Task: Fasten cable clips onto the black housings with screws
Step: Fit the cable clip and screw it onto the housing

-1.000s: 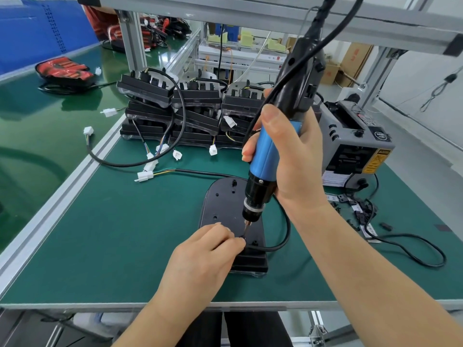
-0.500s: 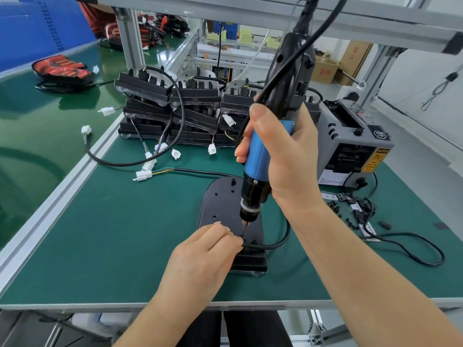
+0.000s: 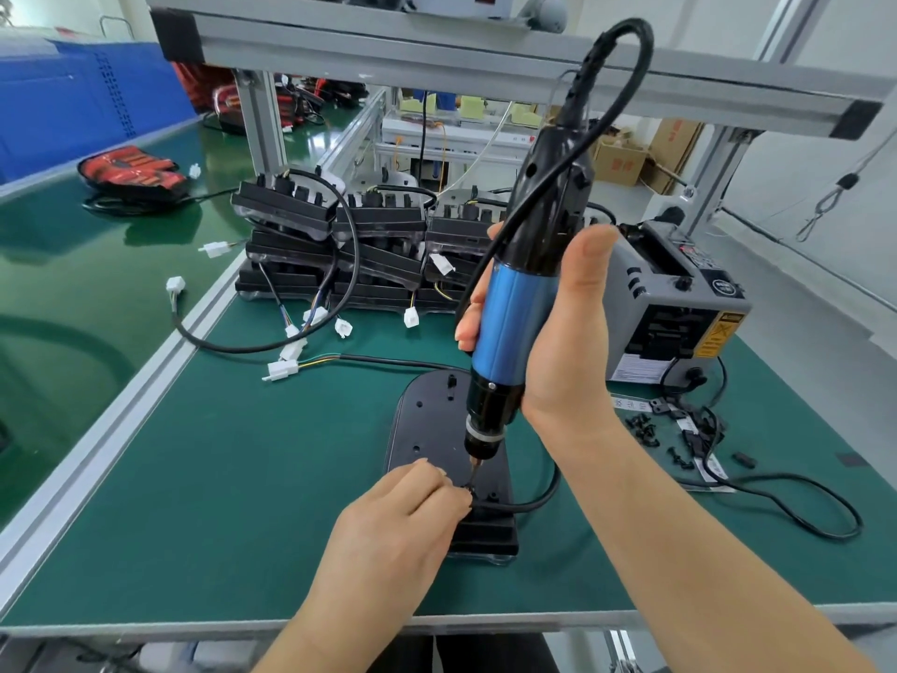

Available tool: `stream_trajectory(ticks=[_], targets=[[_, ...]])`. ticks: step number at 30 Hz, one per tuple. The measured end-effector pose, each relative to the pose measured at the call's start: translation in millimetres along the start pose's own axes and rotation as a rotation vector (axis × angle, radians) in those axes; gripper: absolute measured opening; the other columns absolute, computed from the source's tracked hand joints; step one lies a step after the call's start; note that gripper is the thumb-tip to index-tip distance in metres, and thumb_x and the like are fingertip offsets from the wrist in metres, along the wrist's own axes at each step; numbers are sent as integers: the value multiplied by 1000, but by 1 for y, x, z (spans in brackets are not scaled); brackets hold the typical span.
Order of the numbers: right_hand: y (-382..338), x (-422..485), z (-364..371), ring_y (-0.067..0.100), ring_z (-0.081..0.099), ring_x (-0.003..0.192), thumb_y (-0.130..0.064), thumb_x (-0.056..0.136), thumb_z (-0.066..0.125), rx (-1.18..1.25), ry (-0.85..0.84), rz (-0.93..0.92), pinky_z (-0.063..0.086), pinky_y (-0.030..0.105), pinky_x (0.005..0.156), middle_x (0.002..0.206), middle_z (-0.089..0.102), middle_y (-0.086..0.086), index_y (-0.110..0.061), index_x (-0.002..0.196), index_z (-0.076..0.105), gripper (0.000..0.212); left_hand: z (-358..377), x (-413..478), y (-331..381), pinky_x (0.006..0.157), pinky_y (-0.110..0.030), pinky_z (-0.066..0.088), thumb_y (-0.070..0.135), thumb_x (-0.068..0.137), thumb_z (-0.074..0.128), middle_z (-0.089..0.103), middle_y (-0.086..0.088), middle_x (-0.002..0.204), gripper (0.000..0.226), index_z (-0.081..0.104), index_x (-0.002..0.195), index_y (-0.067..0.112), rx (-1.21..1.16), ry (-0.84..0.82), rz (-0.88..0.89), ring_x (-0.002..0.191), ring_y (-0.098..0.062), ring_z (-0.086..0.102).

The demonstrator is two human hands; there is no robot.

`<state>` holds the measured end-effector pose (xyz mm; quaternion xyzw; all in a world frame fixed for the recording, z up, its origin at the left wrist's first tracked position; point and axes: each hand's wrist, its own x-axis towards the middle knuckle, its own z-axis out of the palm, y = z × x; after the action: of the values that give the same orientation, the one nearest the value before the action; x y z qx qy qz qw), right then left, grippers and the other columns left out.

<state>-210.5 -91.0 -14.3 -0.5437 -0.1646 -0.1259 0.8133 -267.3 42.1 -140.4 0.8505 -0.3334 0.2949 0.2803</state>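
Gripping the screwdriver (image 3: 514,327) nearly upright in the right hand (image 3: 568,332), tip down by the left hand (image 3: 403,517) pinching a clip (image 3: 469,492) on the black housing (image 3: 427,429), lengthwise front-to-back near the counter's (image 3: 242,478) front edge; yellow label (image 3: 711,335) unreadable.

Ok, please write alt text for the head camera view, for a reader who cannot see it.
The right hand holds a blue electric screwdriver nearly upright, its bit down on a black housing on the green mat, where the left hand pinches a cable clip. More housings are stacked behind.
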Motion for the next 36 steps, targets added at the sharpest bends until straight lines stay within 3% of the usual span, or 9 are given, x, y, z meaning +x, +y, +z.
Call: stream_trajectory(ticks=[5, 8, 13, 19, 25, 30, 36], targets=[[-1, 1, 2, 20, 60, 51, -85, 58, 56, -44, -12, -24, 49, 32, 53, 72, 60, -2, -22, 94, 65, 73, 1, -1, -1, 58, -31, 55, -5, 71, 74, 57, 1, 78, 27, 62, 84, 16, -24, -5, -12, 71, -20, 62], [-2, 1, -2, 21, 60, 53, -83, 57, 59, -57, -6, -8, 50, 33, 55, 74, 61, -2, -20, 98, 62, 75, 0, -1, -2, 62, -31, 55, 0, 75, 70, 55, 2, 78, 21, 62, 85, 16, -25, -6, -7, 71, -19, 61], [-9, 3, -5, 21, 60, 54, -80, 55, 63, -5, -33, 69, 49, 32, 58, 73, 61, -2, -17, 91, 65, 73, 1, -1, -2, 63, -32, 54, -8, 67, 78, 55, 3, 78, 33, 62, 84, 16, -24, -19, -21, 71, -19, 61], [-12, 3, -2, 21, 50, 45, -64, 75, 50, 78, 4, 103, 46, 26, 48, 63, 53, 2, -10, 82, 59, 55, -1, -1, 0, 61, -32, 55, -11, 65, 77, 56, 1, 76, 29, 66, 79, 12, -11, -27, -32, 69, -21, 61], [-11, 5, -2, 21, 50, 44, -60, 73, 52, 69, 24, 64, 44, 25, 47, 67, 52, 7, -6, 100, 55, 61, -3, 1, 2, 61, -31, 55, -14, 62, 77, 57, 0, 74, 30, 68, 76, 11, 0, -49, -36, 68, -21, 62], [-8, 3, -3, 21, 52, 44, -64, 75, 48, 43, 39, 49, 45, 26, 48, 72, 53, 10, -9, 96, 60, 61, -3, 0, 2, 67, -30, 55, -12, 64, 78, 58, 0, 75, 28, 69, 78, 11, -2, -55, -43, 69, -20, 62], [-6, 1, 1, 24, 55, 45, -70, 77, 51, -23, 55, -10, 47, 30, 49, 61, 56, 3, -3, 95, 56, 69, -3, 0, 3, 68, -30, 55, -11, 64, 79, 58, 0, 76, 29, 69, 80, 11, -5, -59, -51, 71, -20, 62]])
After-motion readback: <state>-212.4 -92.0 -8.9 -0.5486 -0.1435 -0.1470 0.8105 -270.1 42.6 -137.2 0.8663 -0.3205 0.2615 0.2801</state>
